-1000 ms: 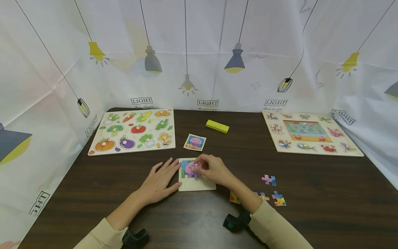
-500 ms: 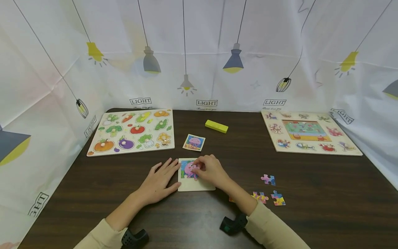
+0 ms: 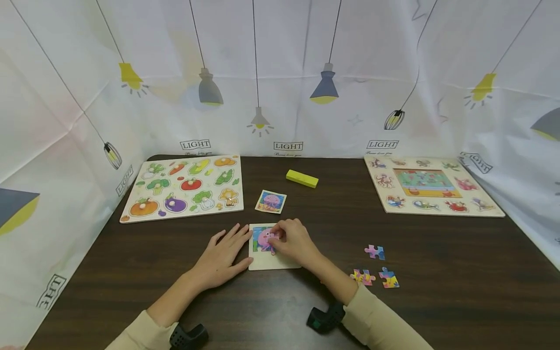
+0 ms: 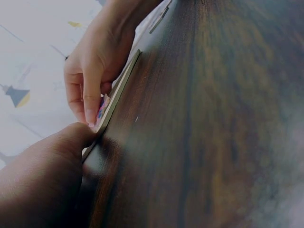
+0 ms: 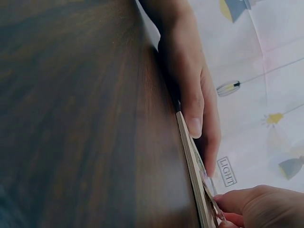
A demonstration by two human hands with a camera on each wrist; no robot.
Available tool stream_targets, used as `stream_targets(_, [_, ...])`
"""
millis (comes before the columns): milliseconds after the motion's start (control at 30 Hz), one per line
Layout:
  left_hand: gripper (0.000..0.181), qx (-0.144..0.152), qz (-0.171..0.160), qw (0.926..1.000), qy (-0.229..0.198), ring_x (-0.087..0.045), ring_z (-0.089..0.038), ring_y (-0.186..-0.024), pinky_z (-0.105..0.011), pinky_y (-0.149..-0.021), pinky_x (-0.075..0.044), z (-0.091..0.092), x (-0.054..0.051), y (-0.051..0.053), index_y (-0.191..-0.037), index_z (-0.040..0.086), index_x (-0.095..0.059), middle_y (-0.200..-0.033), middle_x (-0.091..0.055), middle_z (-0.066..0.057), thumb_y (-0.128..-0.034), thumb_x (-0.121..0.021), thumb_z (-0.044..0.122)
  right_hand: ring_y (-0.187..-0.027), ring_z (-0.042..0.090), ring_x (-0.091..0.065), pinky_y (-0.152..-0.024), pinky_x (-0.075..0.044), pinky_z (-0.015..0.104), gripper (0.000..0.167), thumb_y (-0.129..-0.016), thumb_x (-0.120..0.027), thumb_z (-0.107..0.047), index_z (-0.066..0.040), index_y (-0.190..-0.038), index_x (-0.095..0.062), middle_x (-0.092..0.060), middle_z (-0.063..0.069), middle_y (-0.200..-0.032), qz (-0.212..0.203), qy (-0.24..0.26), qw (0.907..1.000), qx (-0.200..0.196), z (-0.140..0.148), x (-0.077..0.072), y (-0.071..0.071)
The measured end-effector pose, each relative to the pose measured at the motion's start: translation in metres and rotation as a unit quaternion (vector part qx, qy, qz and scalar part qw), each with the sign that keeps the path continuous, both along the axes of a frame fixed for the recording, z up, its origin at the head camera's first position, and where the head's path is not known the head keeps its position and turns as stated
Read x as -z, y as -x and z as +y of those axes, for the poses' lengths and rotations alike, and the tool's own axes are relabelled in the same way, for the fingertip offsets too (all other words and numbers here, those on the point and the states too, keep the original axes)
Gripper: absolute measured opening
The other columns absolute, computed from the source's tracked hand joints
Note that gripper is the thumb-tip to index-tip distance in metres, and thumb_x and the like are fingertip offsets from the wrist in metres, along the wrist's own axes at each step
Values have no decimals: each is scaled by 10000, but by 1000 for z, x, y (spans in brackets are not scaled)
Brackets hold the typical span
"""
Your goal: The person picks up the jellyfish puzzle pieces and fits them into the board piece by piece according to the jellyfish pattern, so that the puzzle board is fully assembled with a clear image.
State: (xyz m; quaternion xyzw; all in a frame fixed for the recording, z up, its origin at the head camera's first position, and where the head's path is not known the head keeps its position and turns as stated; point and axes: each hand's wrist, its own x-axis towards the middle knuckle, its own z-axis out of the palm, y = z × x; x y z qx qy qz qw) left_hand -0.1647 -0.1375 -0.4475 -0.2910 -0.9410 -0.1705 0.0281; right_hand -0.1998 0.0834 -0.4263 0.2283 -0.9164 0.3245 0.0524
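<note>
A small cream puzzle board lies on the dark table, its upper part filled with a pink octopus-like picture. My left hand rests flat at the board's left edge, fingers spread and the thumb near its lower left corner. Over the picture's right side, my right hand pinches a jigsaw piece, mostly hidden by the fingers. The left wrist view shows those right fingers reaching down onto the board, with a colourful bit beneath them. Loose jigsaw pieces lie to the right, beyond my right forearm.
Behind the board is a small picture card, with a yellow block farther back. A vegetable puzzle board stands at the back left, a sea-animal board at the back right. A printed white curtain encloses the table.
The head view has shifted slightly. My right forearm has swung a little inward while its fingers stay at the same part of the picture. My left hand keeps its place against the board.
</note>
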Motion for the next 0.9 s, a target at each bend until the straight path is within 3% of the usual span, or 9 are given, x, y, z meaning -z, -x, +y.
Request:
stream_targets(200, [652, -92, -108, 9999, 11, -145, -213, -1379, -495, -1054, -129, -1, -1, -1, -1444, 130, -303, -1495, -236, -38, -928, -403, 516, -701, 130, -426, -636, -345, 271, 116, -747, -745, -149, -85, -785, -656, -523, -41, -692, 266, 27, 9996, 32, -2, 4, 0])
stream_targets(600, [649, -35, -45, 10000, -27, -155, -219, -1376, -500, -1052, -129, 0, 0, -2, -1443, 132, -305, -1491, -251, -46, -928, -406, 513, -697, 116, -412, -626, -340, 257, 126, -755, -745, -190, -129, -742, -635, -503, -51, -677, 220, -181, 9995, 135, -2, 5, -2])
stream_targets(900, [642, -6, 69, 9999, -86, -163, -218, -1375, -503, -1050, -136, 0, 0, -1, -1442, 132, -309, -1491, -250, -46, -930, -410, 506, -697, 133, -425, -628, -352, 268, 120, -756, -745, -162, -99, -746, -642, -520, -34, -683, 391, -179, 9991, 4, 0, 4, 0])
